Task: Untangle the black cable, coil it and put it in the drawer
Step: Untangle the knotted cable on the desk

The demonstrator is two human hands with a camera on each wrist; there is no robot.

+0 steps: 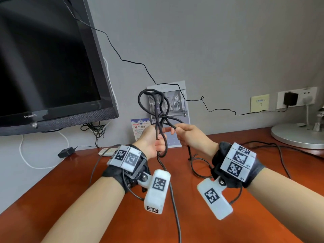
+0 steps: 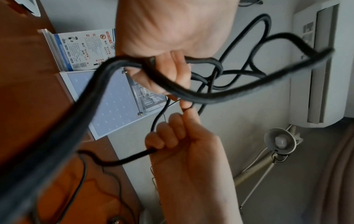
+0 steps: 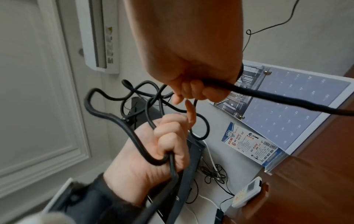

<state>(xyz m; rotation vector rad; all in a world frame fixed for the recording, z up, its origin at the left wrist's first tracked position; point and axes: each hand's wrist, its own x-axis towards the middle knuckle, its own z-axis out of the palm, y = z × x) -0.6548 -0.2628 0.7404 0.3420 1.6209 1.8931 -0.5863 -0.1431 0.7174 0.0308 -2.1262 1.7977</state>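
Above the desk [image 1: 73, 174], both hands hold the black cable [image 1: 154, 104] up at chest height, probably so the snarl hangs free and the crossings are readable against the grey wall. Left hand [image 1: 150, 141] has its fingers curled round a bundle of several strands, acting as the anchor; the tangled loops stand up above that fist, knotted together just above the knuckles. Right hand [image 1: 188, 134] is closed round a single strand, index and thumb pinching it near the left hand's fingertips, looks like it's feeding or pulling that one run out of the knot. Slack from the right fist drops to the desk and trails off in loose curves; more drops from the left fist down toward the camera. Judgement: still in the untangle step, no coil formed. No drawer in any view. A thin wire [image 1: 175, 85] running along the wall to the adapter [image 1: 290, 98] is separate, not part of the job.
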